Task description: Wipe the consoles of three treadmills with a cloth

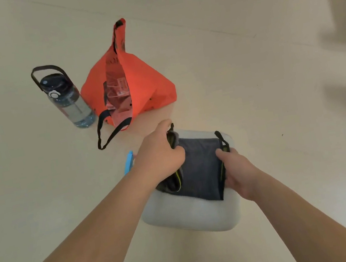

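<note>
Head view: two hands grasp one dark cloth [199, 172]. The left hand [160, 155] curls its fingers over the cloth's far left edge, and the right hand [238, 170] pinches its right edge. The cloth lies between them on one pale grey pad [188, 217]. Farther off to the left stand one orange bag [145, 82] and, just beside it, one water bottle [66, 98].

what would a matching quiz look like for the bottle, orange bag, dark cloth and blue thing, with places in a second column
1. water bottle
2. orange bag
3. dark cloth
4. blue thing

A. gripped by left hand and right hand, on the grey cushion
B. partly hidden behind the left wrist
C. upright on the floor, left of the bag
D. slumped open on the floor

Pairs: 1-C, 2-D, 3-A, 4-B
</note>
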`<action>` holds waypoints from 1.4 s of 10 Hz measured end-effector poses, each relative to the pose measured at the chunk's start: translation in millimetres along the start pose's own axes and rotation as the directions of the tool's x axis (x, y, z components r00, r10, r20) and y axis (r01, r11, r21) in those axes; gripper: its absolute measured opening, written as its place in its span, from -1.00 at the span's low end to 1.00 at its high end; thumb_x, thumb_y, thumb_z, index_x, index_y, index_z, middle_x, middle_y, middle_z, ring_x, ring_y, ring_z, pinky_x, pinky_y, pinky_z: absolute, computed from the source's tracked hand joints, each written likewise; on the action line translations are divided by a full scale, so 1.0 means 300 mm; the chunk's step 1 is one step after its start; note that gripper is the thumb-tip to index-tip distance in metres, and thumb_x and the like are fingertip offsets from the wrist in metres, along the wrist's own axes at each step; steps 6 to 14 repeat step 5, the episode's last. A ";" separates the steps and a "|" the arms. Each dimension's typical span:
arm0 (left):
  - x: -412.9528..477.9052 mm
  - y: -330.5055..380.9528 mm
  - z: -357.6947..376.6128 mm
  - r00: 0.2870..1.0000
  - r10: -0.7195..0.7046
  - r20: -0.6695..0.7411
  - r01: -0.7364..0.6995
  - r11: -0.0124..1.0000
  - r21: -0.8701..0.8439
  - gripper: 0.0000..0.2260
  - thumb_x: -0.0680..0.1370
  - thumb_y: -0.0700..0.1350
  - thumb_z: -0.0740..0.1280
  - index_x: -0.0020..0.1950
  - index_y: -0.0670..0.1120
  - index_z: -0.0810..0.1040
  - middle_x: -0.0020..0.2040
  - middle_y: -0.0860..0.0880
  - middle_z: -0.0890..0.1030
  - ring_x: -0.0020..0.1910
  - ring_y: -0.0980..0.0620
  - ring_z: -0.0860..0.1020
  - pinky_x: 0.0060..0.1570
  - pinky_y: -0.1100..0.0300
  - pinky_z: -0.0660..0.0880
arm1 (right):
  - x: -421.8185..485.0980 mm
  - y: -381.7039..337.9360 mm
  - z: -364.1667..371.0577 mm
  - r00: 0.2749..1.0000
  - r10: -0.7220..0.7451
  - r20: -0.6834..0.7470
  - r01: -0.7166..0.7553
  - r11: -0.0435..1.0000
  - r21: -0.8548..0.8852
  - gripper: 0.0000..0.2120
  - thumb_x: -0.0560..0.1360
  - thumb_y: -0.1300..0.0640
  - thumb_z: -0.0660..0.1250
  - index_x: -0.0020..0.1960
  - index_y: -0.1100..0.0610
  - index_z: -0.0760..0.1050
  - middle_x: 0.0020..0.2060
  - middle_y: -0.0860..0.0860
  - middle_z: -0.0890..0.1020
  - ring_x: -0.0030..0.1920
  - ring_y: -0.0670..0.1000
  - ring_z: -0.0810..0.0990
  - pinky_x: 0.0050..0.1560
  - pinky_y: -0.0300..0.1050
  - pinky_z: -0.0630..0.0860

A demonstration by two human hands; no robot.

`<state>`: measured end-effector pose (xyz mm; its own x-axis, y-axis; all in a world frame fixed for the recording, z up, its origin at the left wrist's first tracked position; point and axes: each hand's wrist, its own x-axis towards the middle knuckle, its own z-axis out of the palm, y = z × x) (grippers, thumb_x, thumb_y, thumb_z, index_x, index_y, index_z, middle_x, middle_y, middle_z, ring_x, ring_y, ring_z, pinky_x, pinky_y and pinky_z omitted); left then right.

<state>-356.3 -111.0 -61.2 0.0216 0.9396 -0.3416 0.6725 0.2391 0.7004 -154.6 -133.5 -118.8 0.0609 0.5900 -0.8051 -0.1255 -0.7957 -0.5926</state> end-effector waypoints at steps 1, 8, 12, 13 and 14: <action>-0.026 0.041 0.041 1.000 -0.003 0.011 0.004 0.998 -0.058 -0.36 0.50 -0.13 0.36 0.55 0.19 0.30 0.26 0.12 0.54 0.09 -0.01 0.57 0.09 0.10 0.55 | -0.007 0.003 -0.004 1.000 0.013 0.020 -0.013 1.000 -0.011 -0.66 0.70 -0.01 0.21 0.44 0.02 0.35 0.25 0.05 0.65 0.20 0.14 0.67 0.23 0.22 0.62; -0.037 -0.007 0.196 0.959 0.086 0.268 -0.081 0.996 -0.031 -0.51 0.62 -0.18 0.35 0.55 0.06 0.41 0.42 0.10 0.53 0.21 0.14 0.59 0.27 0.24 0.50 | -0.056 -0.020 -0.093 0.916 -0.332 -0.223 0.223 0.886 -0.406 -0.78 0.62 0.05 0.21 0.05 0.15 0.57 -0.08 0.18 0.64 -0.23 0.07 0.62 -0.04 0.30 0.70; -0.037 -0.007 0.196 0.959 0.086 0.268 -0.081 0.996 -0.031 -0.51 0.62 -0.18 0.35 0.55 0.06 0.41 0.42 0.10 0.53 0.21 0.14 0.59 0.27 0.24 0.50 | -0.056 -0.020 -0.093 0.916 -0.332 -0.223 0.223 0.886 -0.406 -0.78 0.62 0.05 0.21 0.05 0.15 0.57 -0.08 0.18 0.64 -0.23 0.07 0.62 -0.04 0.30 0.70; -0.037 -0.007 0.196 0.959 0.086 0.268 -0.081 0.996 -0.031 -0.51 0.62 -0.18 0.35 0.55 0.06 0.41 0.42 0.10 0.53 0.21 0.14 0.59 0.27 0.24 0.50 | -0.056 -0.020 -0.093 0.916 -0.332 -0.223 0.223 0.886 -0.406 -0.78 0.62 0.05 0.21 0.05 0.15 0.57 -0.08 0.18 0.64 -0.23 0.07 0.62 -0.04 0.30 0.70; -0.037 -0.007 0.196 0.959 0.086 0.268 -0.081 0.996 -0.031 -0.51 0.62 -0.18 0.35 0.55 0.06 0.41 0.42 0.10 0.53 0.21 0.14 0.59 0.27 0.24 0.50 | -0.056 -0.020 -0.093 0.916 -0.332 -0.223 0.223 0.886 -0.406 -0.78 0.62 0.05 0.21 0.05 0.15 0.57 -0.08 0.18 0.64 -0.23 0.07 0.62 -0.04 0.30 0.70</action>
